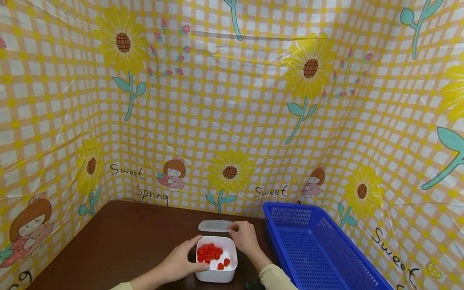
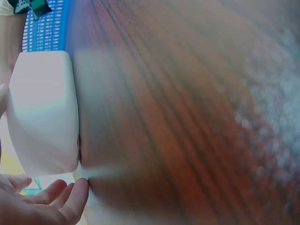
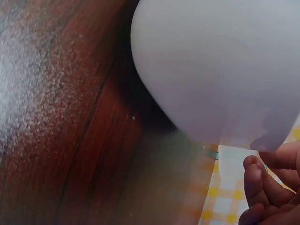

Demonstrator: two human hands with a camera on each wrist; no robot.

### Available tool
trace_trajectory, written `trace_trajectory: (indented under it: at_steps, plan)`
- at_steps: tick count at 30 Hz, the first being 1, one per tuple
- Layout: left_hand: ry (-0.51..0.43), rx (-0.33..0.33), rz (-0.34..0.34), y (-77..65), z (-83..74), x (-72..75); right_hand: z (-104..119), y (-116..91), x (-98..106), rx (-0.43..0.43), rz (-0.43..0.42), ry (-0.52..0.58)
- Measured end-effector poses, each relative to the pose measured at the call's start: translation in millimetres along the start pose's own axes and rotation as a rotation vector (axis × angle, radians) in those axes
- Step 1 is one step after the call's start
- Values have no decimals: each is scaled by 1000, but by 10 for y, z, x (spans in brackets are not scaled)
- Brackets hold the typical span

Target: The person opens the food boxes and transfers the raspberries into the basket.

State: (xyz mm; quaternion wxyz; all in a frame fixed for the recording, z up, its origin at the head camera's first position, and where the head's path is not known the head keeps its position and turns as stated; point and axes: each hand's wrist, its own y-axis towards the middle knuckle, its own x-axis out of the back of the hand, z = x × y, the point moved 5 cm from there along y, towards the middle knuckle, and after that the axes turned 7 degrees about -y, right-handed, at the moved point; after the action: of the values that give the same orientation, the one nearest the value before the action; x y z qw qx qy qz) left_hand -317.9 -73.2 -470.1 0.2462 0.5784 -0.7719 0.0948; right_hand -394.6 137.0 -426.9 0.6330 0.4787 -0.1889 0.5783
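A white square box stands on the dark table, holding several red raspberries, mostly heaped toward its left side. My left hand grips the box from the left, its thumb over the near rim and its fingers toward the far left corner. In the left wrist view, the box's side wall hides part of that grip. Just behind the box is a translucent flat lid. My right hand pinches the lid's right end with curled fingers. The box wall fills much of the right wrist view.
A blue perforated plastic basket stands along the table's right side, close to my right forearm. Brown table surface stretches to the left. A yellow-checked sunflower cloth hangs behind and on both sides.
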Motion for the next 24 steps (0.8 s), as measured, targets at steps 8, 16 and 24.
trace_trajectory:
  at_steps: [8,16,24]
  plan:
    - [-2,6,2,17,49,-15,-51,7,-41,-59,33,-13]
    - [-7,4,4,15,53,-20,-125,6,-128,-146,99,3]
    - [-7,16,3,20,44,-19,-121,-4,-140,-157,106,4]
